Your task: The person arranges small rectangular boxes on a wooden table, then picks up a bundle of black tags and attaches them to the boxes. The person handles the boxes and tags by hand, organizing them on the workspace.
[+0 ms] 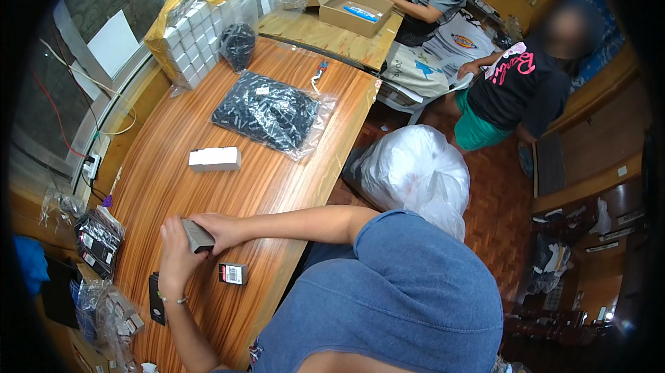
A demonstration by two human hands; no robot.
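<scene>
My left hand [178, 254] and my right hand [223, 230] are closed around a small dark grey box [198, 236] above the wooden table, one on each side of it. The box's far end is partly covered by my fingers. Close by, toward my body, a small box with a white label [233, 274] rests on the tabletop. A flat black case [158, 297] lies beside my left wrist. Farther up the table sits a long white box [215, 159], apart from both hands.
A clear bag of small black parts [267, 111] and red-and-blue-handled pliers [320, 74] lie on the table [149, 200]. White boxes in plastic [194, 40] stand by the window. A stuffed white bag [415, 169] is right of the table. Two other people are beyond.
</scene>
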